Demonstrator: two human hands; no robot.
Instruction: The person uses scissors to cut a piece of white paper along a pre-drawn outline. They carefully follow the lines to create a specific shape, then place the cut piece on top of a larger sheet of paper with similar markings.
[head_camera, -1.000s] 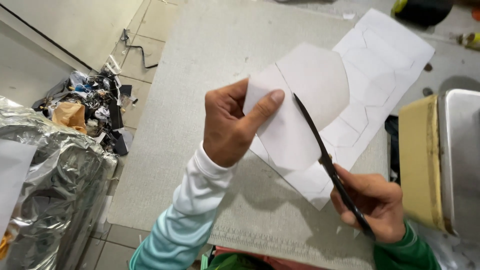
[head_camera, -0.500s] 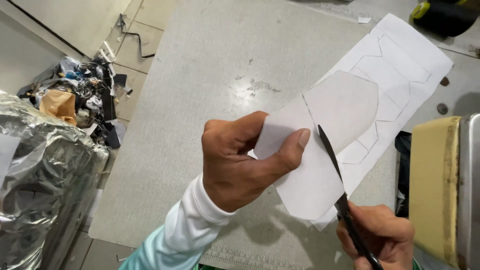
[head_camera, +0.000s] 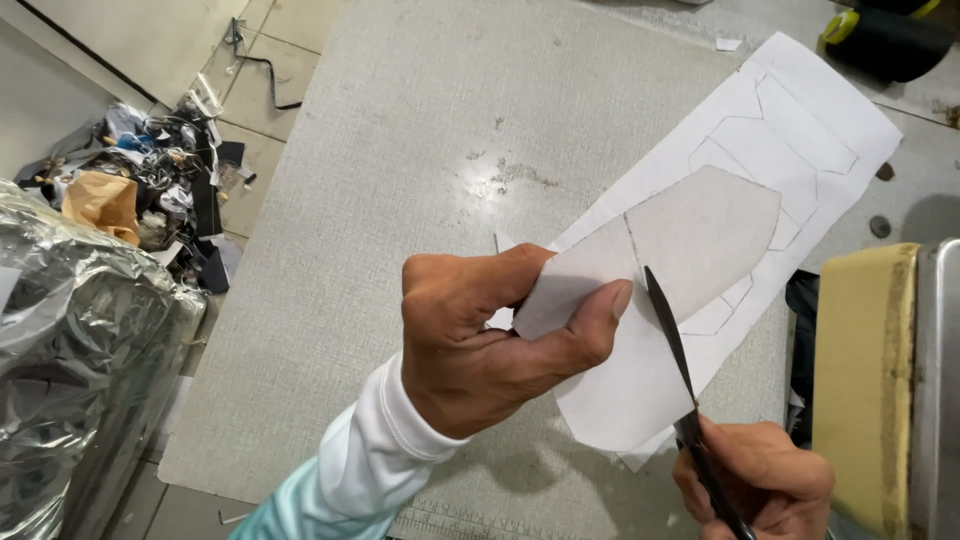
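Above the grey textured cutting mat (head_camera: 400, 150), the left hand (head_camera: 490, 345) pinches a thin grey-white paper pattern piece (head_camera: 660, 290), thumb clamped on top and fingers curled beneath its near corner. The right hand (head_camera: 760, 480), at the mat's near edge, is wrapped around the handles of dark long-bladed scissors (head_camera: 675, 355); the blades look almost closed against the sheet's edge, though the angle makes that hard to judge. The sheet seems light and floppy, easily creased, so it is best held close to the cut line. Under it on the mat lies a white sheet with pencilled outlines (head_camera: 800, 130).
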